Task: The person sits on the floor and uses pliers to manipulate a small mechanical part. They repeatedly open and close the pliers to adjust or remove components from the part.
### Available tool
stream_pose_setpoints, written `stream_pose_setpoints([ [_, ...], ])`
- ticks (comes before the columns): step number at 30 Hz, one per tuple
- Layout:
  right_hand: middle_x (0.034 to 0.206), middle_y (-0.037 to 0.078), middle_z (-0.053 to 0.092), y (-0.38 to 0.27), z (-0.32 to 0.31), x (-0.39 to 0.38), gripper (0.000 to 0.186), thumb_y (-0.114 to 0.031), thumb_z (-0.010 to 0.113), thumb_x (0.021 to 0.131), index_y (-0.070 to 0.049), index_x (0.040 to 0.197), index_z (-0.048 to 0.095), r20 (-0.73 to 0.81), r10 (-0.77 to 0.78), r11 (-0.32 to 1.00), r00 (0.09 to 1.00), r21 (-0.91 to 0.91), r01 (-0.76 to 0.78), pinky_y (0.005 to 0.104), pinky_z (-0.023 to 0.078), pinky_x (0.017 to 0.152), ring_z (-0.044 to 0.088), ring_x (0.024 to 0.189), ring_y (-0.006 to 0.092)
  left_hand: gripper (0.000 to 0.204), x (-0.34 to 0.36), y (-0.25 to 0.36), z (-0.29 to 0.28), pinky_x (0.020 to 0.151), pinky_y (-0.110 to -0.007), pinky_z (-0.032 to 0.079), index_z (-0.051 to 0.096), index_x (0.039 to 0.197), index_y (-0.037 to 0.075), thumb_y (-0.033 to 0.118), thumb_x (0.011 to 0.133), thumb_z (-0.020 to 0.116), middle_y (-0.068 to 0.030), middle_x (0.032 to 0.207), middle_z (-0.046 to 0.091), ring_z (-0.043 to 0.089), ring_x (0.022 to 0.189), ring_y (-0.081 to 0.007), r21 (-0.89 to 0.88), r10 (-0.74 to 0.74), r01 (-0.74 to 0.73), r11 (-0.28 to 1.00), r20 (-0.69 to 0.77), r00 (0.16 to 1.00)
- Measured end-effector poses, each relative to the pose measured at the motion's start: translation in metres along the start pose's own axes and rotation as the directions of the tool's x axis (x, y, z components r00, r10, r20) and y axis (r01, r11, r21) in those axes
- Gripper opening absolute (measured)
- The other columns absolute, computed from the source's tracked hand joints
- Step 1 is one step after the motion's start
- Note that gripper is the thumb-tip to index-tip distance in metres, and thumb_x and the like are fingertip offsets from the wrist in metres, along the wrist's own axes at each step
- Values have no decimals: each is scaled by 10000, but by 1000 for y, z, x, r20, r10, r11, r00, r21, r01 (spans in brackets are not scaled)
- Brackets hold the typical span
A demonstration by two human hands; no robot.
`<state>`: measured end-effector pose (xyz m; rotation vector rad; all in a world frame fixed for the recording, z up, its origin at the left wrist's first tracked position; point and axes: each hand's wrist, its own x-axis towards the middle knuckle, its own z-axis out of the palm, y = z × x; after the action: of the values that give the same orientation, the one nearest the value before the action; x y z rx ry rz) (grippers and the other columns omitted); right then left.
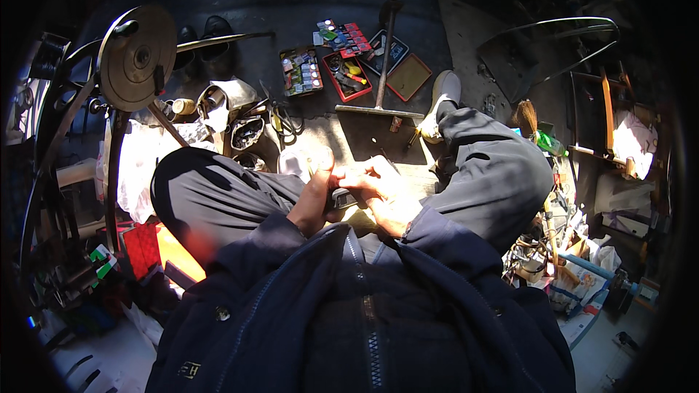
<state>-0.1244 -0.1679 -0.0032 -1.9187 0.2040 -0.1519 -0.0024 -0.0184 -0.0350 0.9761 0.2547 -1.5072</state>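
Observation:
In front of my lap, in bright sun, my two hands meet around a small dark object (pixel 341 199) with a shiny edge. Its kind is hard to make out, since fingers cover much of it. My left hand (pixel 314 201) grips it from the left, thumb pointing up. From the right, my right hand (pixel 384 193) closes over it with bent fingers; glare washes out part of this hand. Beyond the hands, a T-shaped metal stand (pixel 382 73) lies near a red tray (pixel 327 65) of small tools, including a yellow-handled one.
A large metal wheel (pixel 138 57) on a frame rises at the left. Card packs (pixel 301 71), a blue-rimmed tray (pixel 398 49) and dark shoes (pixel 217 27) lie ahead. Bags and a pouch (pixel 247 133) crowd the left; a broom head (pixel 526 114) and clutter line the right.

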Motion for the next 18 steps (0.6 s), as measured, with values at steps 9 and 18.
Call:
stream_pose_setpoints([
  [9, 1043, 68, 581, 10, 14, 0, 305, 12, 646, 912, -24, 1215, 634, -194, 382, 911, 904, 247, -332, 284, 517, 784, 583, 917, 138, 371, -2, 6, 9, 441, -231, 339, 643, 1173, 108, 409, 1059, 460, 2, 823, 632, 465, 529, -86, 66, 105, -107, 992, 27, 994],
  [18, 851, 44, 645, 15, 9, 6, 242, -198, 740, 957, -26, 1070, 613, 42, 724, 511, 689, 639, -575, 233, 510, 555, 601, 644, 85, 300, -1, 4, 13, 467, -240, 362, 563, 1284, 96, 301, 1089, 463, -8, 780, 583, 456, 525, -79, 169, 262, -270, 948, 67, 963],
])
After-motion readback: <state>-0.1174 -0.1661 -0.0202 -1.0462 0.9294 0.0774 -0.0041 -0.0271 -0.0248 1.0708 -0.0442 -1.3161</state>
